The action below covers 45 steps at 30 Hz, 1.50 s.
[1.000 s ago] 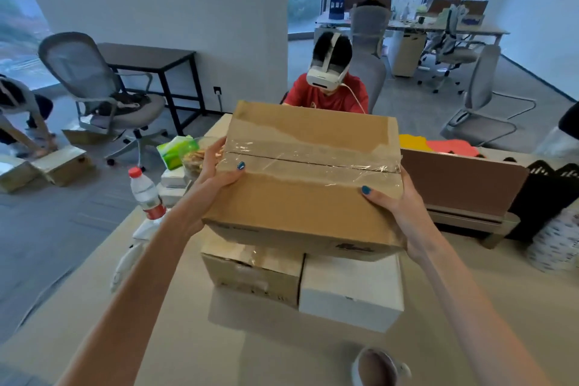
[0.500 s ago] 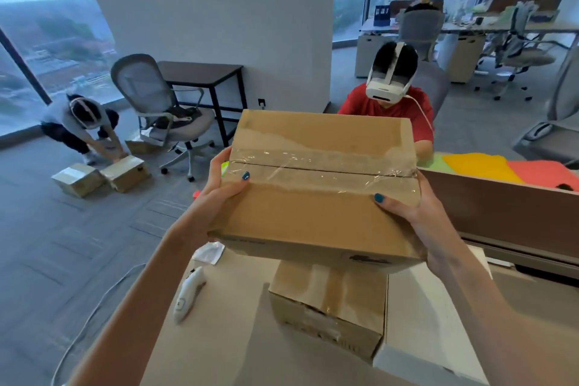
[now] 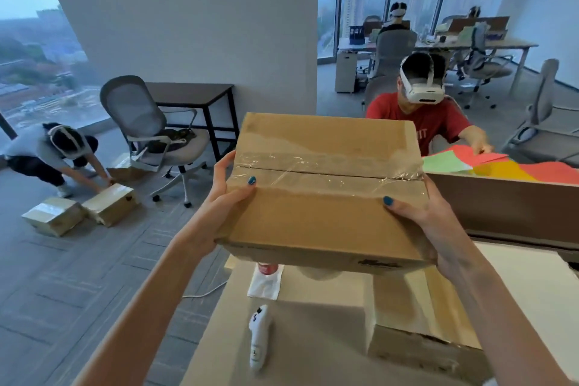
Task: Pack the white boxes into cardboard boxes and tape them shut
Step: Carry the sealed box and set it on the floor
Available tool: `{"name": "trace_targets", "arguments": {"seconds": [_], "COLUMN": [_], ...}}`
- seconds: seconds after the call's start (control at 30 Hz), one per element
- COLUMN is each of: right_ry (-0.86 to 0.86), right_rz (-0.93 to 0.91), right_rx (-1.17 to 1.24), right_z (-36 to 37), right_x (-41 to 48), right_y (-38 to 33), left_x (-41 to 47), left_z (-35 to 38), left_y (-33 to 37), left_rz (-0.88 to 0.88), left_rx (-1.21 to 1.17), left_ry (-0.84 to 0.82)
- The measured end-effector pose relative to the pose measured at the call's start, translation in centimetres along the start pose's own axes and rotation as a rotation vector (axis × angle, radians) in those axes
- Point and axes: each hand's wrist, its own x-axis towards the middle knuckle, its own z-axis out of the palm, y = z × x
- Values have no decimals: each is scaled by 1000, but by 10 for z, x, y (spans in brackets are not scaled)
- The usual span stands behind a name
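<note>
A high-rise office with grey carpet surrounds the pale bench [image 3: 313, 316]. Above its left edge, the taped cardboard box [image 3: 322, 197] is held aloft: the left hand [image 3: 225, 197] and right hand [image 3: 419, 213] each grip an end, fingers spread, thumbs on top. Below sits another box [image 3: 419, 332], seemingly taped, and a white controller [image 3: 259, 337].

We see a matt brown cardboard box [image 3: 322, 197] whose top seam is covered by a glossy, wrinkled strip of clear tape [image 3: 326, 171]; the card beside it looks scuffed and paler. Below it, a second cardboard box [image 3: 419, 338] has a rough, torn-looking edge. The table [image 3: 313, 323] has a smooth, matt beige surface. On it we find a white controller [image 3: 259, 337] of smooth, slightly shiny plastic and a soft white paper napkin [image 3: 265, 287].
</note>
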Motion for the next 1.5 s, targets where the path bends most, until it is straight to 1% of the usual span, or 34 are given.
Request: {"name": "trace_targets", "arguments": {"seconds": [0.13, 0.3, 0.43, 0.63, 0.83, 0.97, 1.1, 1.23, 1.43, 1.5], "right_ry": [12, 29, 20, -47, -117, -158, -178, -147, -30, -12], "right_rz": [-18, -4, -9, -45, -26, 15, 35, 50, 111, 138], "right_rx": [9, 4, 31, 17, -13, 22, 52, 74, 114, 132], "right_z": [70, 137, 181, 234, 290, 331, 383, 447, 562, 584], "right_x": [-17, -22, -13, 13, 28, 30, 35, 31, 10, -1], "right_y": [-12, -23, -32, -30, -31, -20, -1, 24, 82, 105], "left_x": [-1, 1, 4, 0, -2, 3, 14, 26, 49, 57], "left_z": [-72, -139, -182, -236, -290, -331, -386, -452, -560, -583], "left_y": [7, 16, 25, 36, 29, 13, -11, -38, -89, -109], "left_rz": [17, 25, 50, 63, 55, 11, -40, -73, -100, -125], "left_rx": [-1, -20, -18, 8, 43, 43, 26, 15, 37, 58], "left_ry": [-27, -33, 7, 121, 216, 248, 230, 173, 28, -18]}}
